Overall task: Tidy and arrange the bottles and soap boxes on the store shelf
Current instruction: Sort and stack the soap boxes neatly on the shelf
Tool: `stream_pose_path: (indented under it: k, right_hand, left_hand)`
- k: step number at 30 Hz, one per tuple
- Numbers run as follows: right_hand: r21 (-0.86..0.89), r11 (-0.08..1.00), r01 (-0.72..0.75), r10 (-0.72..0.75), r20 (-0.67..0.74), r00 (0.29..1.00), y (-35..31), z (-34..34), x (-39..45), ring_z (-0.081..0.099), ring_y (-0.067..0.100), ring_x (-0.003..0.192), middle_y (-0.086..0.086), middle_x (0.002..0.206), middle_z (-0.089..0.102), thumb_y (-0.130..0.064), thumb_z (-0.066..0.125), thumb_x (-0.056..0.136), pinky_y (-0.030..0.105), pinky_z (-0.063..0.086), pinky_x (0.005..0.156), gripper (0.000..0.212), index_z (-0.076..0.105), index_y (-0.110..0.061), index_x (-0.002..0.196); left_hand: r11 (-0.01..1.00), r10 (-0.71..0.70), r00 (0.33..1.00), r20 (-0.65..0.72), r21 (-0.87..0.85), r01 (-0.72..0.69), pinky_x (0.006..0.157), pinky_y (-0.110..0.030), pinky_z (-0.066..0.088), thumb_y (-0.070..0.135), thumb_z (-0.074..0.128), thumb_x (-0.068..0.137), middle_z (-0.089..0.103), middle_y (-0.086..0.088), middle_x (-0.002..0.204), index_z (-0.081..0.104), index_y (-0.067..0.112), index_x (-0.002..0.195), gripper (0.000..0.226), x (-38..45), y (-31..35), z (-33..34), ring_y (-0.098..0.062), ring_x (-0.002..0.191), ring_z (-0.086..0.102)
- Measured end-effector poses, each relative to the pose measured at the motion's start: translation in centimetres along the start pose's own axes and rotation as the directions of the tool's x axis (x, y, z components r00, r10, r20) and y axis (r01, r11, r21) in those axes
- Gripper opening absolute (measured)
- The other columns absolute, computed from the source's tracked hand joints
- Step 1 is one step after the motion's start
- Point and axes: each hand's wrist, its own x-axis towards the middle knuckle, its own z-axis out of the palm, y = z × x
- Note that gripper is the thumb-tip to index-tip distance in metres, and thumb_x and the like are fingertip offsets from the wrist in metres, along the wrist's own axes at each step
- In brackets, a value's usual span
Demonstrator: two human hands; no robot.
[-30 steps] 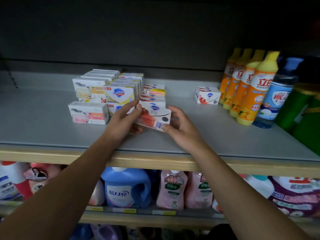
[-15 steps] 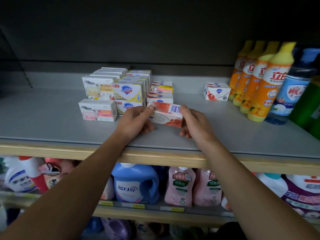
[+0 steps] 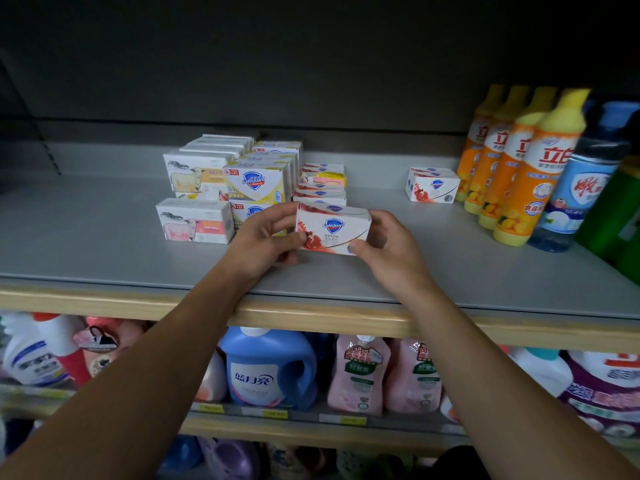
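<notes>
Held box: a red-and-white soap box (image 3: 332, 230) sits between both hands at the front of the grey shelf (image 3: 104, 237), just ahead of the low red-and-white stack (image 3: 320, 195).
Left hand: the left hand (image 3: 263, 244) grips the box's left end, fingers curled round its edge and thumb along the top.
Right hand: the right hand (image 3: 391, 247) pinches the right end, thumb on the lower front corner and the other fingers curled behind.
Contact with shelf: whether the box's bottom edge touches the shelf cannot be told — the hands hide it.
Facing: the printed front with the blue shield logo faces outward toward the aisle, text upright.
Long axis: it runs left to right, roughly parallel to the shelf's front lip, with a slight tilt that puts the right end lower.
Done so far: the yellow soap boxes (image 3: 254, 185) and the white sheep-print boxes (image 3: 194, 174) stand in stacked rows, and the orange bottles (image 3: 519, 168) line up at the right beside a blue bottle (image 3: 575, 188).
Left to do: by my reading the held box needs setting down in line with its stack; a lone red-and-white box (image 3: 433, 185) stands well apart near the bottles, and a pink sheep-print box (image 3: 194, 221) stands alone in front of its group — both look unplaced.
</notes>
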Motion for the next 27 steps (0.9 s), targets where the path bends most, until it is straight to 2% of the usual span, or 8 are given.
stream_pose_path:
  k: [4, 6, 11, 16, 19, 22, 24, 27]
  right_hand:
    - [-0.146, 0.986, 0.084, -0.093, -0.052, 0.994, -0.4, -0.1, -0.4, 0.065, 0.004, 0.081, -0.027, 0.103, 0.061, -0.003, 0.068, 0.082, 0.016, 0.048, 0.069, 0.045, 0.050, -0.033, 0.110]
    - [-0.163, 0.979, 0.126, -0.130, -0.011, 0.991, -0.5, 0.0, -0.5, 0.065, 0.009, 0.086, -0.017, 0.108, 0.063, 0.002, 0.065, 0.081, 0.013, 0.044, 0.065, 0.046, 0.050, -0.033, 0.107]
    - [-0.168, 0.967, 0.192, -0.182, 0.069, 0.981, -0.5, 0.4, -0.7, 0.063, 0.015, 0.111, -0.002, 0.126, 0.055, 0.008, 0.065, 0.077, 0.028, 0.055, 0.086, 0.051, 0.052, -0.024, 0.115]
    - [-0.190, 0.962, 0.195, -0.186, 0.068, 0.980, -0.8, 0.2, -0.9, 0.063, 0.012, 0.108, -0.003, 0.126, 0.058, 0.003, 0.066, 0.080, 0.028, 0.055, 0.086, 0.049, 0.051, -0.026, 0.117]
    - [-0.153, 0.974, 0.168, -0.169, 0.004, 0.986, -1.1, 0.1, -1.2, 0.062, 0.001, 0.076, -0.023, 0.112, 0.061, -0.010, 0.068, 0.085, 0.013, 0.047, 0.067, 0.042, 0.050, -0.034, 0.113]
    - [-0.158, 0.981, 0.114, -0.121, -0.035, 0.992, -1.0, 0.0, -1.3, 0.064, 0.002, 0.080, -0.024, 0.104, 0.064, -0.025, 0.067, 0.089, 0.024, 0.054, 0.075, 0.030, 0.053, -0.031, 0.115]
    - [-0.156, 0.987, 0.043, -0.046, -0.014, 0.999, -1.0, 0.1, -1.1, 0.070, 0.005, 0.085, -0.015, 0.103, 0.069, -0.028, 0.065, 0.092, 0.036, 0.059, 0.079, 0.025, 0.056, -0.027, 0.115]
    - [-0.176, 0.984, -0.005, 0.008, 0.017, 1.000, -1.0, 0.1, -1.1, 0.071, 0.002, 0.080, -0.010, 0.104, 0.071, -0.033, 0.063, 0.093, 0.030, 0.059, 0.076, 0.025, 0.057, -0.027, 0.116]
  left_hand:
    - [0.999, -0.017, 0.999, -0.036, -0.043, 0.015, 0.077, -0.041, 0.060, 0.020, 0.070, 0.080, 0.072, -0.008, 0.109, 0.068, 0.018, 0.113, 0.034, -0.2, 0.0, 0.1, -0.030, 0.080, 0.069]
    - [1.000, 0.005, 0.997, -0.071, -0.011, -0.006, 0.089, -0.046, 0.056, 0.020, 0.070, 0.082, 0.070, -0.007, 0.112, 0.069, 0.016, 0.108, 0.027, -0.2, -0.1, 0.1, -0.028, 0.093, 0.070]
    - [0.997, 0.063, 0.995, -0.074, 0.049, -0.059, 0.097, -0.048, 0.050, 0.004, 0.068, 0.086, 0.065, 0.000, 0.125, 0.073, 0.021, 0.091, 0.018, 0.0, -0.3, -0.2, -0.019, 0.121, 0.058]
    - [0.998, 0.043, 0.993, -0.108, 0.054, -0.037, 0.094, -0.047, 0.053, 0.002, 0.068, 0.086, 0.067, 0.001, 0.120, 0.072, 0.018, 0.093, 0.018, 0.0, -0.3, -0.1, -0.021, 0.115, 0.062]
    - [0.999, 0.031, 0.991, -0.129, 0.047, -0.025, 0.079, -0.038, 0.060, 0.005, 0.067, 0.088, 0.072, 0.003, 0.104, 0.069, 0.017, 0.098, 0.016, -0.1, -0.2, 0.3, -0.020, 0.085, 0.070]
    - [0.983, 0.062, 0.983, -0.176, 0.181, -0.030, 0.063, -0.025, 0.055, 0.012, 0.068, 0.089, 0.074, 0.005, 0.083, 0.069, 0.015, 0.097, 0.009, -0.1, -0.1, 0.7, -0.007, 0.066, 0.065]
    - [0.953, 0.086, 0.980, -0.179, 0.302, -0.029, 0.072, -0.026, 0.054, 0.015, 0.068, 0.089, 0.074, -0.001, 0.080, 0.071, 0.017, 0.097, 0.009, 0.0, -0.1, 0.8, -0.006, 0.073, 0.065]
    - [0.916, 0.075, 0.982, -0.171, 0.401, -0.001, 0.080, -0.029, 0.052, 0.020, 0.070, 0.088, 0.073, -0.009, 0.089, 0.071, 0.019, 0.103, 0.016, -0.1, 0.1, 0.9, -0.007, 0.080, 0.063]
